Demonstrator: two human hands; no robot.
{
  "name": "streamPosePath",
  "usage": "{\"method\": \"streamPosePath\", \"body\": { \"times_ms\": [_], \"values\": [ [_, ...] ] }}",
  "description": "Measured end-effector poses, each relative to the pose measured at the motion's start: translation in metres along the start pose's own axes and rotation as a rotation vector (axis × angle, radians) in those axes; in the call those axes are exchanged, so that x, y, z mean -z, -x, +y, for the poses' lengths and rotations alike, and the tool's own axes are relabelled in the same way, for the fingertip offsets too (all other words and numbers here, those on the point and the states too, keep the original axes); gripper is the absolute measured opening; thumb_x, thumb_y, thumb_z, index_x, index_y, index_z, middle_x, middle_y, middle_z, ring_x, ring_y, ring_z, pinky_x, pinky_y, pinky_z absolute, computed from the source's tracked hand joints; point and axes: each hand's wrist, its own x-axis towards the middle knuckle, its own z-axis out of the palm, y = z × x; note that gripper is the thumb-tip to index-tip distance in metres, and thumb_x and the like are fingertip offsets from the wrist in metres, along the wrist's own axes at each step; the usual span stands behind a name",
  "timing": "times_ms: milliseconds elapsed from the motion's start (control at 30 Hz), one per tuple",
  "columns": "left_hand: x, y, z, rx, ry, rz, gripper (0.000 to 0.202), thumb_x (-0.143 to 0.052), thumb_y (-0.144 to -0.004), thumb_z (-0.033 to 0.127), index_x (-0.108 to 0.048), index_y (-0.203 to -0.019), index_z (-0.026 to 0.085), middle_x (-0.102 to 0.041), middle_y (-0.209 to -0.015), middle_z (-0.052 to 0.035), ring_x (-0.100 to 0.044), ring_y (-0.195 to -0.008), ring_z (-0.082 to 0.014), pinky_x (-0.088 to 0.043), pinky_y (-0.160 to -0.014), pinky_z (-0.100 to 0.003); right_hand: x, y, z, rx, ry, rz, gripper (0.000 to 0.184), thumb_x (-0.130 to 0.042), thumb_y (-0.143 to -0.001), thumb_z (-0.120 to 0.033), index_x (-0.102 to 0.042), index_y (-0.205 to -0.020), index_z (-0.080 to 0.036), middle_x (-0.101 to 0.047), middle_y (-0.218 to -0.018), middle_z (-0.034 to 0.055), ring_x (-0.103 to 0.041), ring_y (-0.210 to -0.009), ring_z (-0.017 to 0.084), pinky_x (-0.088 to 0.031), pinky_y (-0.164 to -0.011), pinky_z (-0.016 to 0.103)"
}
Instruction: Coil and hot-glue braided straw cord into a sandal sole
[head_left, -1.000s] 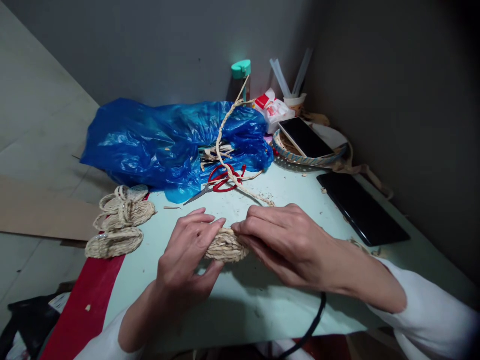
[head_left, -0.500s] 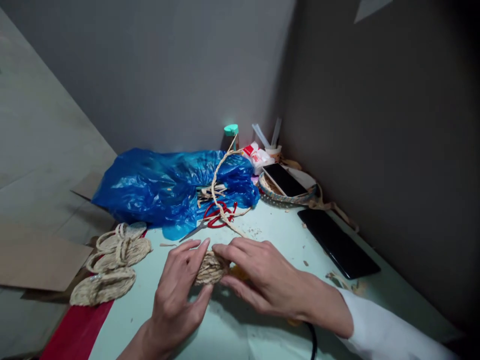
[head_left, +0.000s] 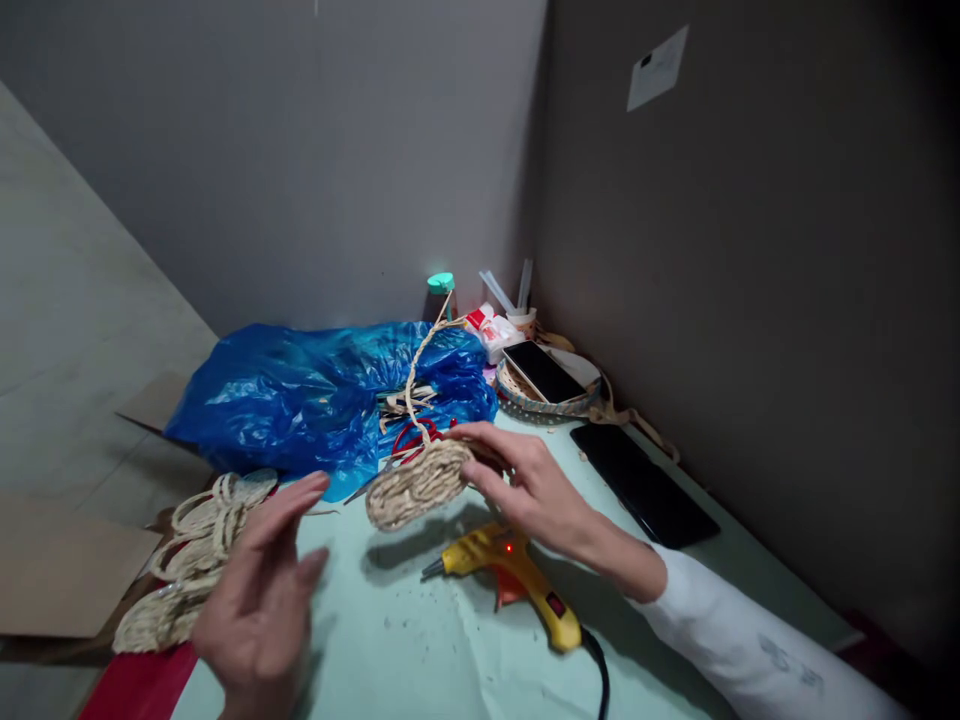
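Plainly, a pale counter (head_left: 375, 660), a glue gun (head_left: 527, 575) lying on it, an oval straw coil (head_left: 420, 485) held up.

From my remote seat I see a blue plastic bag (head_left: 300, 390) along the counter's far edge, a black flat device (head_left: 645, 485) beside its right edge, braided slippers (head_left: 169, 615) at its left edge. My two hands are apart: the left hand (head_left: 262, 590), by the slippers, is empty, fingers spread; the right hand (head_left: 532, 485) pinches the coil's right end above mid-counter. The gun lies just nearer me, red light (head_left: 509, 548) lit, nozzle (head_left: 433, 569) toward the left edge. I judge that tip may be hot: a slipped coil or a low sweep of the left hand could mean scorching or burns. Gripped at one end only, the coil might also tilt or loosen.
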Motion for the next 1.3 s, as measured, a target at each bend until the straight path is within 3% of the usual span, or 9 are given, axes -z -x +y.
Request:
{"method": "streamPosePath", "body": {
  "times_ms": [100, 167, 333, 600, 733, 833, 1000, 1167, 1300],
  "values": [
    [0.004, -0.009, -0.015, 0.406, 0.002, 0.204, 0.012, -0.066, -0.093, 0.034, -0.066, -0.097, 0.023, -0.071, -0.092, -0.002, -0.069, -0.089, -0.0178, -0.055, -0.087, -0.029, 0.012, -0.006, 0.006, -0.056, -0.09, 0.1, 0.026, -0.059, -0.096, -0.025, -0.066, -0.119, -0.015, -0.069, -0.09, 0.0033, -0.058, -0.07, 0.012, -0.048, -0.063, 0.025],
    [0.005, -0.014, -0.023, 0.442, -0.062, 0.201, 0.017, -0.071, -0.087, 0.039, -0.067, -0.088, 0.022, -0.069, -0.076, 0.0017, -0.066, -0.074, -0.0157, -0.054, -0.075, -0.027, 0.018, -0.009, 0.01, -0.056, -0.146, 0.159, 0.028, -0.06, -0.096, -0.027, -0.065, -0.12, -0.015, -0.064, -0.085, 0.001, -0.05, -0.062, 0.01, -0.044, -0.056, 0.023],
    [-0.001, -0.015, -0.024, 0.416, -0.128, 0.023, 0.018, -0.075, -0.079, 0.04, -0.074, -0.076, 0.022, -0.072, -0.066, 0.0018, -0.066, -0.065, -0.0162, -0.052, -0.066, -0.026, 0.026, -0.011, 0.011, -0.012, -0.236, 0.2, 0.028, -0.063, -0.095, -0.029, -0.066, -0.121, -0.018, -0.064, -0.091, 0.0019, -0.046, -0.06, 0.007, -0.041, -0.051, 0.02],
    [-0.013, -0.015, -0.018, 0.304, -0.14, -0.254, 0.027, -0.058, -0.091, 0.039, -0.076, -0.08, 0.022, -0.075, -0.061, 0.0009, -0.073, -0.059, -0.0193, -0.058, -0.065, -0.03, 0.026, -0.005, -0.006, 0.118, -0.242, 0.214, 0.026, -0.058, -0.097, -0.02, -0.064, -0.122, -0.017, -0.07, -0.097, 0.0044, -0.061, -0.067, 0.009, -0.05, -0.055, 0.019],
    [-0.018, -0.016, -0.019, 0.289, -0.156, -0.289, 0.028, -0.056, -0.091, 0.037, -0.078, -0.087, 0.02, -0.075, -0.061, -0.0006, -0.074, -0.061, -0.0217, -0.059, -0.066, -0.034, 0.025, -0.002, -0.013, 0.282, -0.131, 0.278, 0.027, -0.059, -0.097, -0.016, -0.065, -0.123, -0.02, -0.073, -0.111, 0.0071, -0.069, -0.088, 0.015, -0.057, -0.069, 0.024],
    [-0.019, -0.015, -0.021, 0.281, -0.178, -0.288, 0.026, -0.056, -0.087, 0.033, -0.079, -0.089, 0.02, -0.075, -0.059, -0.0003, -0.073, -0.058, -0.0218, -0.058, -0.067, -0.036, 0.022, -0.001, -0.016, 0.461, -0.001, 0.328, 0.036, -0.06, -0.094, -0.008, -0.065, -0.126, -0.022, -0.075, -0.105, 0.006, -0.067, -0.083, 0.015, -0.055, -0.07, 0.029],
    [-0.016, -0.012, -0.024, 0.293, -0.242, -0.23, 0.024, -0.056, -0.089, 0.032, -0.071, -0.074, 0.02, -0.064, -0.049, 0.0047, -0.056, -0.039, -0.0135, -0.049, -0.052, -0.028, 0.016, 0.002, -0.012, 0.743, 0.193, 0.355, 0.057, -0.059, -0.088, 0.005, -0.056, -0.141, -0.014, -0.077, -0.109, 0.0132, -0.07, -0.093, 0.018, -0.057, -0.077, 0.033],
    [-0.012, -0.013, -0.025, 0.233, -0.32, -0.171, 0.028, -0.05, -0.086, 0.027, -0.049, -0.058, 0.023, -0.044, -0.047, 0.0062, -0.045, -0.046, -0.0125, -0.037, -0.055, -0.027, 0.014, 0.008, -0.004, 0.868, 0.326, 0.276, 0.043, -0.056, -0.09, 0.002, -0.06, -0.132, -0.005, -0.078, -0.101, 0.0172, -0.073, -0.098, 0.02, -0.062, -0.08, 0.034],
    [-0.012, -0.014, -0.021, 0.216, -0.304, -0.202, 0.033, -0.051, -0.082, 0.027, -0.035, -0.053, 0.023, -0.032, -0.046, 0.007, -0.034, -0.045, -0.0113, -0.029, -0.051, -0.027, 0.016, 0.015, -0.005, 0.857, 0.425, 0.135, 0.034, -0.061, -0.092, -0.006, -0.062, -0.126, -0.007, -0.078, -0.107, 0.0183, -0.074, -0.102, 0.023, -0.064, -0.078, 0.036]
  ]
}}
